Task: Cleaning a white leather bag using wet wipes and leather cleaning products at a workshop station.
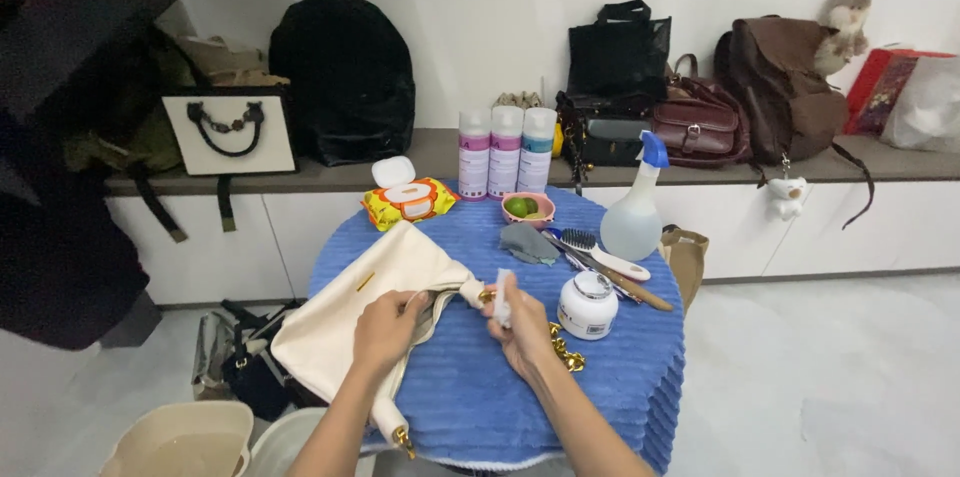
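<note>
A cream handbag (360, 307) lies on the round table with a blue ribbed cloth (500, 387). My left hand (388, 329) presses down on the bag near its opening and strap. My right hand (520, 329) pinches a small white wipe or cloth (503, 299) close to the bag's gold ring fitting (487, 294). A gold chain (566, 349) lies on the cloth under my right wrist. A gold clasp (404, 440) hangs at the strap's near end.
On the table stand a white jar (588, 305), a brush (600, 252), a spray bottle (638, 209), three spray cans (505, 150), a pink bowl with limes (527, 207), a grey cloth (527, 242) and a wet-wipe pack (408, 199). Bags line the shelf behind. Basins (185, 440) sit on the floor at left.
</note>
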